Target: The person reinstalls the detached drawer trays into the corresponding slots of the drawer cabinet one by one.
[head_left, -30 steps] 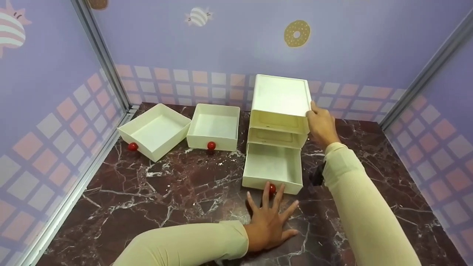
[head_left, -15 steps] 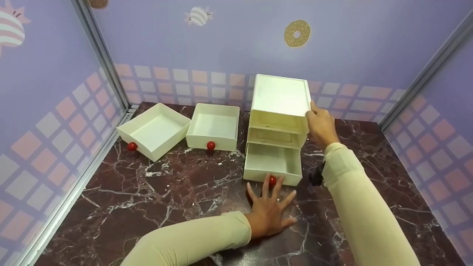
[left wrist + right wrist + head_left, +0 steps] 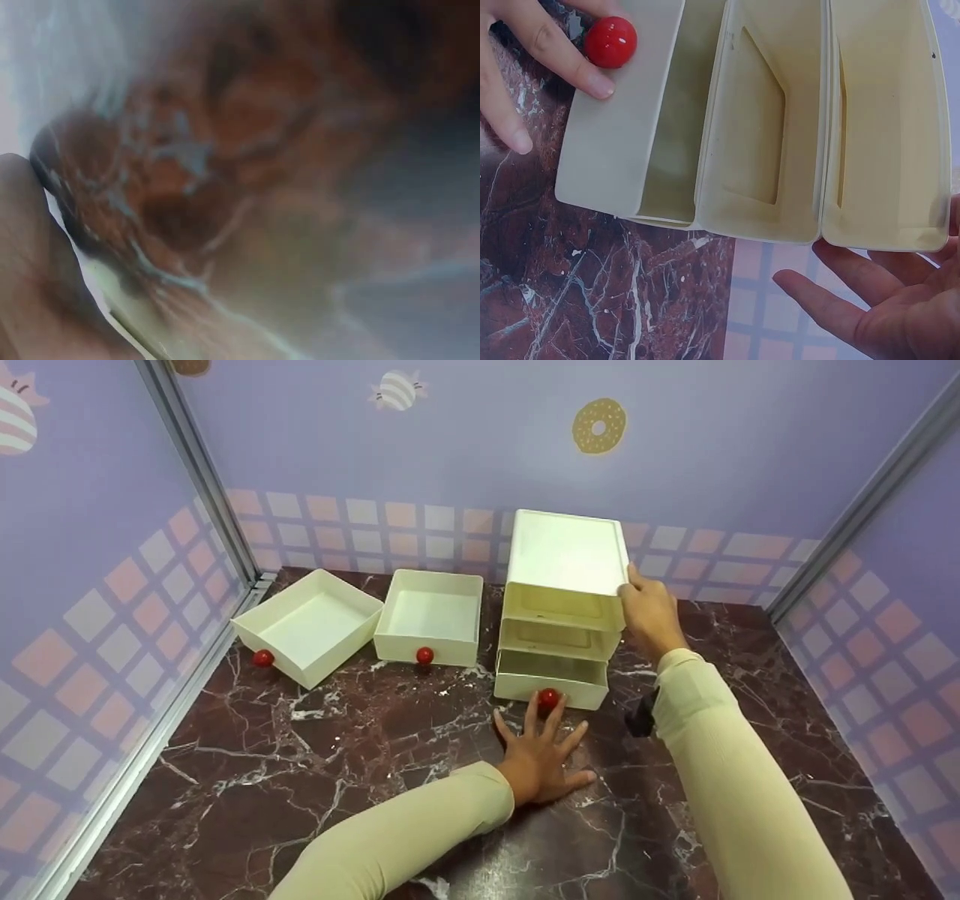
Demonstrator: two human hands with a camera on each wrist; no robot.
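A white drawer cabinet (image 3: pixel 570 551) stands towards the back right, with two bare upper slots. Its bottom drawer (image 3: pixel 525 684) sits partly pulled out, and a red round knob (image 3: pixel 549 698) is on its front. My left hand (image 3: pixel 541 761) lies spread, fingers straight, the fingertips against the drawer front on both sides of the knob. With my right hand (image 3: pixel 651 611) I hold the cabinet's top right edge; in the right wrist view some fingers (image 3: pixel 821 304) lie along its side. The left wrist view is too blurred to tell much.
Two loose white drawers with red knobs stand left of the cabinet: one slanted drawer (image 3: pixel 307 622) and one straight drawer (image 3: pixel 429 615). All rest on a dark red marbled table (image 3: pixel 360 795). Purple walls (image 3: pixel 480 442) enclose the back and sides.
My left hand has moved forward, and the bottom drawer has slid further into the cabinet. My right hand stays at the cabinet's top edge. The two loose drawers have not moved.
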